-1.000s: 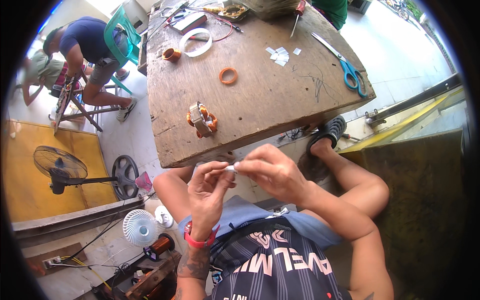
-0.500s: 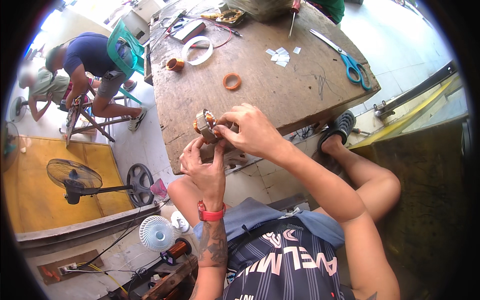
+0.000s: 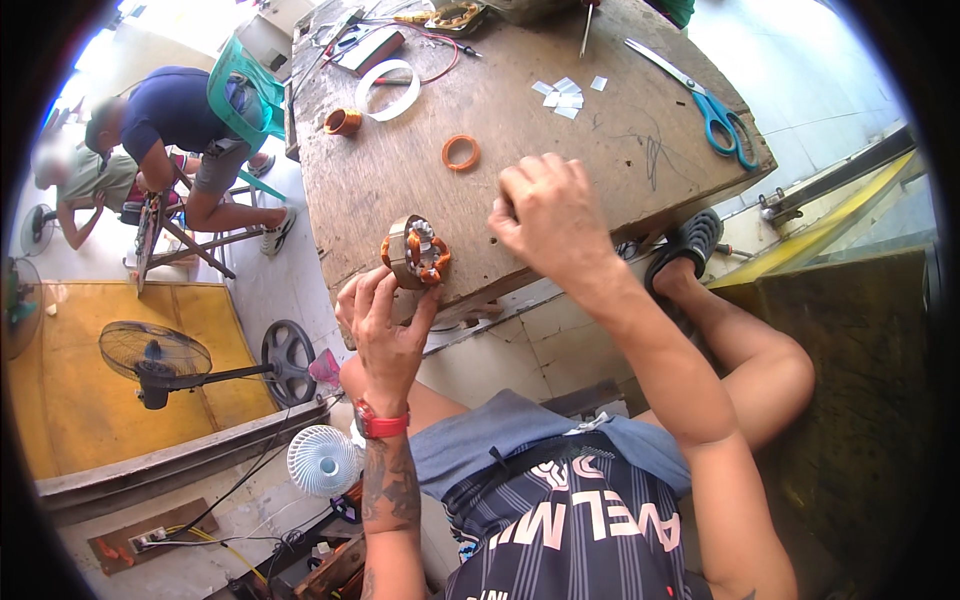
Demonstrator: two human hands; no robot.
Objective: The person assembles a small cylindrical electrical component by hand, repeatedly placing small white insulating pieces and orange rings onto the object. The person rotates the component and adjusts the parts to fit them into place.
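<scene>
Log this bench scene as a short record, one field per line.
Left hand: fingers against the lower side of the copper-wound stator
Right hand: above the wooden table, apart from the stator, fingers curled; whether it holds anything is hidden
Stator position: at the table's near edge, wound face turned toward the right
Copper pieces: flat ring beyond the stator; taller coil farther left
White pieces: large ring beside the coil; small slips scattered mid-table
Cutting tool: blue-handled scissors, right side, beyond the right hand
</scene>
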